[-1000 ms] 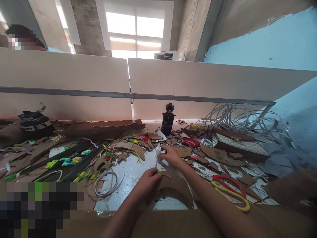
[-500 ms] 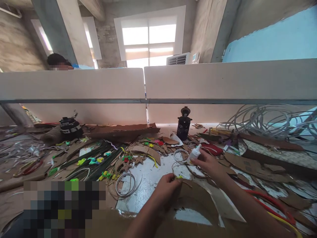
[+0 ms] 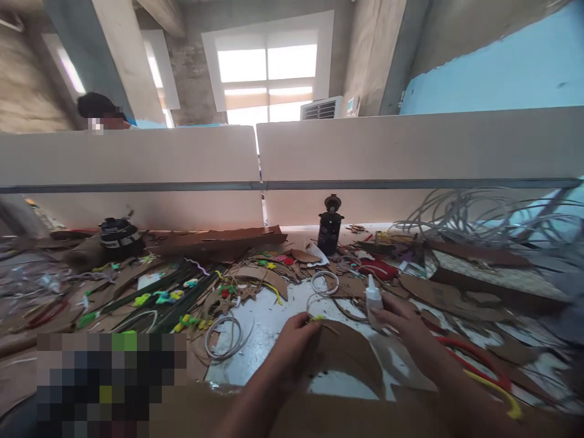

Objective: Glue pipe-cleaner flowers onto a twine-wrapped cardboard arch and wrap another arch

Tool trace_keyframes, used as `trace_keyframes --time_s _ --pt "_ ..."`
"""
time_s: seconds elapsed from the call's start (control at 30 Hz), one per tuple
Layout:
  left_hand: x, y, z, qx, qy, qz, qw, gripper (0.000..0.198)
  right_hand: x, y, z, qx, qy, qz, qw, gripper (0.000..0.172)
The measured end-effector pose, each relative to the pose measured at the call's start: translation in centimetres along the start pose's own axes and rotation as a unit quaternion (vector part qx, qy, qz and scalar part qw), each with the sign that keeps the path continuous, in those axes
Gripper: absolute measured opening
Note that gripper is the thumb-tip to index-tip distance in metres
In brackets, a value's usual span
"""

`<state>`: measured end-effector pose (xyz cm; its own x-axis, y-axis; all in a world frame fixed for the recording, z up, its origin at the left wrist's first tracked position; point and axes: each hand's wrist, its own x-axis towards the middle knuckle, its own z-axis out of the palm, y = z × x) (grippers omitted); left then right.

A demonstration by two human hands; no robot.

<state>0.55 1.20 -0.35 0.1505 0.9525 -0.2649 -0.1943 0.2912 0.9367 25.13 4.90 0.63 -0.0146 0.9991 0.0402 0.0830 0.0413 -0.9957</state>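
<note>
My left hand (image 3: 298, 333) pinches the upper left end of a brown cardboard crescent (image 3: 353, 353). A small yellow-green piece (image 3: 318, 317) and a thin cord show at its fingertips. My right hand (image 3: 396, 317) is wrapped round a small white squeeze bottle (image 3: 373, 297) with a pointed nozzle. The bottle stands nearly upright, nozzle up, to the right of the crescent and apart from it. Just beyond my hands lies a coil of pale tubing (image 3: 325, 283).
A black bottle with a raised lid (image 3: 329, 231) stands before the white partition (image 3: 365, 149). Cardboard scraps (image 3: 451, 298), a patterned bag (image 3: 483, 274), red tubing (image 3: 479, 356) and a clear tubing coil (image 3: 460, 213) lie right. Pipe-cleaner flowers (image 3: 166, 297) lie left. A person's head (image 3: 101, 111) shows behind the partition.
My right hand has moved the squeeze bottle right and down, away from my left hand, and turned it more upright. My left hand keeps its hold on the crescent. The whole view has shifted slightly.
</note>
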Motion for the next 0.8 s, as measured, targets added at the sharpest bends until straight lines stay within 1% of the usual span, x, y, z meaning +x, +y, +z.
trace_keyframes --time_s 0.1,0.2,0.27,0.37,0.43,0.6,0.67,0.73,0.8 --pt "0.1 0.0 -0.1 -0.024 0.007 -0.002 1.0 0.037 -0.4 -0.5 0.3 0.046 -0.003 0.026 0.999 0.028" --pt "0.0 0.1 0.1 -0.045 0.008 -0.009 0.999 0.037 -0.6 -0.6 0.7 0.037 -0.025 0.044 0.998 0.021" --pt "-0.1 0.2 0.2 -0.06 0.002 -0.014 0.998 0.038 -0.6 -0.6 1.1 0.009 -0.05 0.052 0.997 0.025" --pt "0.0 0.1 0.4 -0.075 -0.004 -0.017 0.997 0.038 -0.8 -0.6 1.7 -0.006 -0.079 0.06 0.995 0.037" --pt "0.0 0.0 0.4 -0.071 -0.011 -0.016 0.997 0.038 -1.0 -0.7 1.9 0.0 -0.09 0.061 0.994 0.039" --pt "-0.1 0.2 0.4 -0.028 -0.055 -0.012 0.998 0.041 -1.3 -1.0 1.9 -0.001 -0.122 0.047 0.991 0.036" --pt "-0.2 0.4 0.5 -0.013 -0.055 -0.016 0.998 0.041 -1.3 -1.0 1.8 -0.01 -0.143 0.04 0.989 0.038" --pt "-0.3 0.4 0.5 -0.006 -0.048 -0.018 0.999 0.043 -1.2 -1.0 1.6 -0.037 -0.146 0.031 0.988 0.044" --pt "-0.2 0.2 0.5 0.002 -0.038 -0.014 0.999 0.045 -1.2 -1.0 1.3 -0.084 -0.126 0.001 0.988 0.046"
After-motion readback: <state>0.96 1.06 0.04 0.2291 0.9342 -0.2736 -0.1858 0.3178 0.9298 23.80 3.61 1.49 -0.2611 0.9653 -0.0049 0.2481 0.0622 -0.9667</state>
